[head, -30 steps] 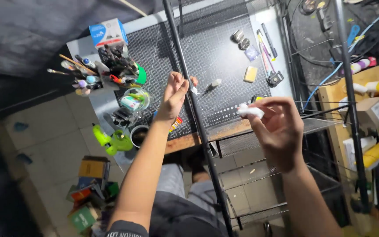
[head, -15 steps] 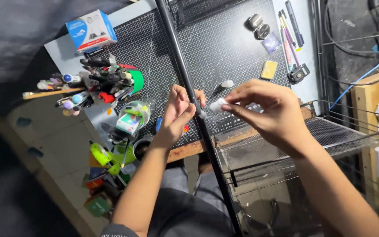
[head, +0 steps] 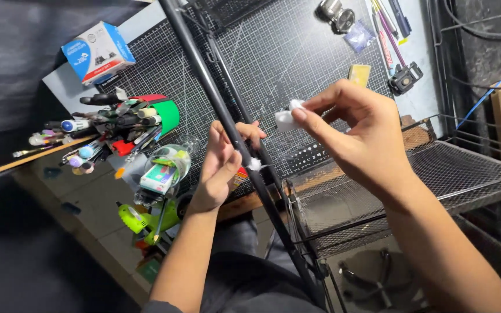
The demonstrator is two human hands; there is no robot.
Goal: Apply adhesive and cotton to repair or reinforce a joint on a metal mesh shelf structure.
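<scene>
My right hand (head: 355, 130) is raised over the dark cutting mat (head: 297, 58) and pinches a small white lump (head: 286, 117) between thumb and fingertips. My left hand (head: 221, 165) is just left of a black slanted pole (head: 227, 127), fingers curled, touching a small white bit (head: 254, 164) that sits against the pole. The two hands are a short gap apart, one on each side of the pole.
A cluster of pens and tools (head: 111, 124) and a blue and white box (head: 97, 52) lie at the left. A clear jar (head: 163, 171) and a green tool (head: 143, 220) sit near the desk edge. A wire mesh basket (head: 413, 179) stands at the right.
My right hand has moved up and left with the white lump, closer to the pole. My left hand has stayed by the pole. The view has shifted closer.
</scene>
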